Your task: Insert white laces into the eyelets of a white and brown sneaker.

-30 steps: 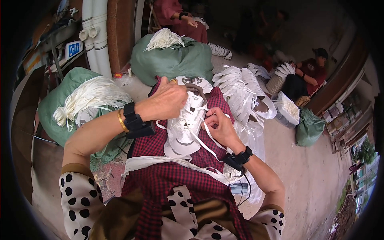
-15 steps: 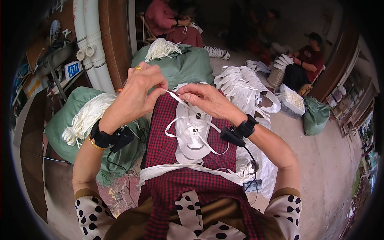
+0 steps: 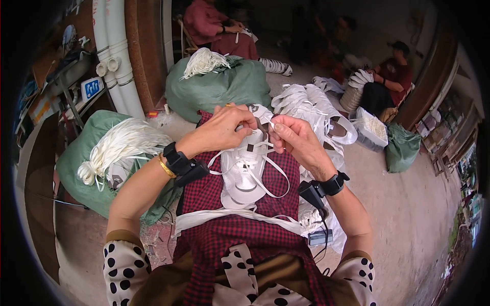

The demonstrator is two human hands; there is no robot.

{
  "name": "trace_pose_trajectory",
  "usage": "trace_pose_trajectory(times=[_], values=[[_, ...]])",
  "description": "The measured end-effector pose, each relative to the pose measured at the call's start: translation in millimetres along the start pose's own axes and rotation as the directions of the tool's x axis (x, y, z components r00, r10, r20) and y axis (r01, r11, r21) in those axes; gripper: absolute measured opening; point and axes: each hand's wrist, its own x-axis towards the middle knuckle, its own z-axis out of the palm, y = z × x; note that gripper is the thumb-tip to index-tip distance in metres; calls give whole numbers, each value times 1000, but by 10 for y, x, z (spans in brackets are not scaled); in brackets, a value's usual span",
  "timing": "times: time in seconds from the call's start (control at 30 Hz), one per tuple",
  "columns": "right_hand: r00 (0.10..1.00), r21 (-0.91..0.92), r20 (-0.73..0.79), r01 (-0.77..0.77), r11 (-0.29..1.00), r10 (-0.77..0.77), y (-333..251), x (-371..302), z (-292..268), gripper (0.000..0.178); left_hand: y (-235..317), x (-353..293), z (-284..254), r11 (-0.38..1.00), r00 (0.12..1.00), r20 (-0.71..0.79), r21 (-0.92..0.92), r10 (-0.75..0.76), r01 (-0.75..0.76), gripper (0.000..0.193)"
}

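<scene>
Both forearms angle up and inward, elbows out. Left hand (image 3: 224, 127), back uppermost, fingers curled over the upper end of the white shoe (image 3: 245, 186); cannot tell what they grip. Right hand (image 3: 297, 138), thumb and fingers pinching a white lace end (image 3: 270, 121) just beside it. Count: one shoe on the checked apron (image 3: 196, 191), toe toward the wearer; three green sacks (image 3: 224, 92), two topped with lace bundles (image 3: 204, 62); stacked shoes (image 3: 301, 104) overlap too much to count.

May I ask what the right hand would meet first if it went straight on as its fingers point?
Probably the upper end of the white shoe; if the right hand is held above that, then the left hand opposite. Depth is unclear from this single view.
</scene>
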Motion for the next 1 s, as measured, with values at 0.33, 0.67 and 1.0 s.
trace_pose_trajectory(times=[0.33, 0.67, 1.0], values=[[987, -365, -155, -9, 931, -51, 521, -336, -121, 21, -311, 149, 343, 980, 914, 353, 41, -199, 197, 16], [938, -689, -145, 134, 712, -316, 726, 11, 76, 10, -397, -49, 205, 921, 936, 296, -275, -191, 275, 20], [942, -713, -85, 171, 680, -326, 709, 141, 73, 11, -326, -98, 218, 958, 979, 187, -259, -77, 125, 16]])
